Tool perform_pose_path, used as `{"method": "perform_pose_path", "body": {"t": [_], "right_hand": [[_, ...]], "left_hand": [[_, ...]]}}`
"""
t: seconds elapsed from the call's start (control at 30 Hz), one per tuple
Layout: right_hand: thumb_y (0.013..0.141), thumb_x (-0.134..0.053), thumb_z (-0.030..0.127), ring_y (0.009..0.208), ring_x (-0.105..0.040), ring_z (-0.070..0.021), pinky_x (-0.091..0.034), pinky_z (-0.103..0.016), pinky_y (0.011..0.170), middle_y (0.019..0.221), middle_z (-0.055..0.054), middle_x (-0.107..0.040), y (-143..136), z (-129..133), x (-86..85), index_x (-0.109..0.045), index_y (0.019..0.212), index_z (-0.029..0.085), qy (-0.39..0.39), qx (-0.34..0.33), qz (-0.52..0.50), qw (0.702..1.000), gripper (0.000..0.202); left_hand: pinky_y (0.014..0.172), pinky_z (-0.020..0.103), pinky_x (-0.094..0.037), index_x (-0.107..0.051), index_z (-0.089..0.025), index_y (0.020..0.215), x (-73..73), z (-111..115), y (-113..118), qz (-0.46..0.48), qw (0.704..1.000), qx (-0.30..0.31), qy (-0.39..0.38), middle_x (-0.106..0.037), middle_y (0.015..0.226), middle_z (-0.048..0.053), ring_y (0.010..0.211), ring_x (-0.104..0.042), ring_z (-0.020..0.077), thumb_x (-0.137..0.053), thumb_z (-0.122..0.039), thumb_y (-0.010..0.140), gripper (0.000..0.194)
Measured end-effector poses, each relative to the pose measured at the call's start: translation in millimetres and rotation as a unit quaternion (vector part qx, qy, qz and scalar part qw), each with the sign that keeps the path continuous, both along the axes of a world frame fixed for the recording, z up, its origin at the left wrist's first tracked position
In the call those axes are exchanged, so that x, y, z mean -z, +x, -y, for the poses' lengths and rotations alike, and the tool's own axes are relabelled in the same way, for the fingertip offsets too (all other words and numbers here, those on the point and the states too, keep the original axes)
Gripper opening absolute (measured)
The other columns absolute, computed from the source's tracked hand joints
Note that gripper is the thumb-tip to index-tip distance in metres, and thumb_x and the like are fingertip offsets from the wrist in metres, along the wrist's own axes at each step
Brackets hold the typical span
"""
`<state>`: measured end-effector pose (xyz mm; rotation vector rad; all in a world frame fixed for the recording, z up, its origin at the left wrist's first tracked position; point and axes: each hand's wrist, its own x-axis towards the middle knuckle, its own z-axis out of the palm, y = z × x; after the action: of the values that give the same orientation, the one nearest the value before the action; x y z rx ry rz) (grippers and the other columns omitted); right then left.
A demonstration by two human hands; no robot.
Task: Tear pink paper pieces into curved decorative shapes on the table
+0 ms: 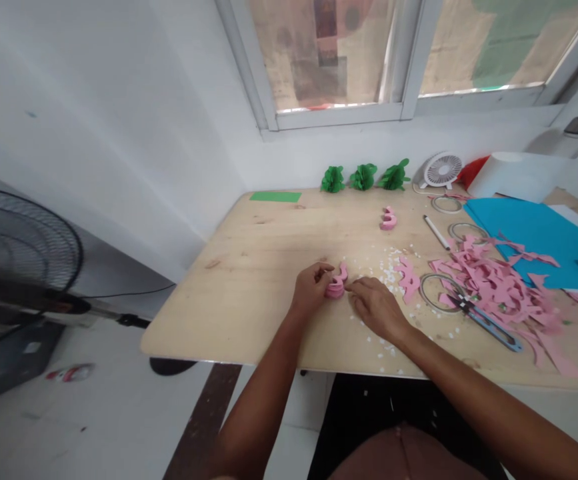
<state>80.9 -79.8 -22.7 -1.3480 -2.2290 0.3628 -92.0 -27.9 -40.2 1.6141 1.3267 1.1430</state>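
Note:
A small stack of curvy pink paper cut-outs (pixel 336 289) sits on the wooden table near its front. My left hand (pixel 313 288) grips the stack from its left side, thumb and fingers closed on it. Close by on the right, my right hand (pixel 376 307) has its fingers drawn together, with the tips at the stack's right edge. Whether anything is between those fingertips is too small to tell. To the right of my right hand lies a wavy pink paper piece (pixel 407 280), with tiny white paper bits scattered around it.
Blue-handled snips (pixel 491 325) rest partly over a wire coil (pixel 436 293), beside a heap of pink scraps (pixel 503 283). Behind are a marker (pixel 437 233), blue sheets (pixel 553 233), another pink cut-out stack (pixel 388 219), green paper shapes (pixel 363 177) and a small fan (pixel 441 170).

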Motion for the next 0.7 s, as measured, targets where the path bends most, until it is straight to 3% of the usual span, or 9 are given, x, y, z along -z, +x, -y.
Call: {"method": "perform_pose_path", "body": {"t": [0.27,0.7], "right_hand": [[0.082,-0.042,0.012,0.091,-0.052,-0.0200,-0.039,-0.034,0.081,0.094,-0.006,-0.061,-2,1,1.3,-0.061,0.107,0.023,-0.001,-0.022,-0.008,1.000,0.033],[0.082,-0.042,0.013,0.092,-0.052,-0.0198,-0.040,-0.032,0.081,0.091,-0.006,-0.061,-2,-3,-0.5,-0.060,0.112,0.024,-0.052,0.003,-0.054,0.997,0.037]], "left_hand": [[0.056,0.022,-0.044,-0.066,-0.014,0.079,-3.1,-1,2,0.007,1.000,-0.028,-0.010,-0.063,0.065,0.001,0.059,-0.056,0.0110,-0.053,-0.019,0.071,0.016],[0.055,0.023,-0.050,-0.063,-0.014,0.075,-17.7,5,8,0.078,0.994,-0.004,-0.079,-0.064,0.064,0.001,0.059,-0.062,0.0129,-0.057,-0.019,0.069,0.010]]}}
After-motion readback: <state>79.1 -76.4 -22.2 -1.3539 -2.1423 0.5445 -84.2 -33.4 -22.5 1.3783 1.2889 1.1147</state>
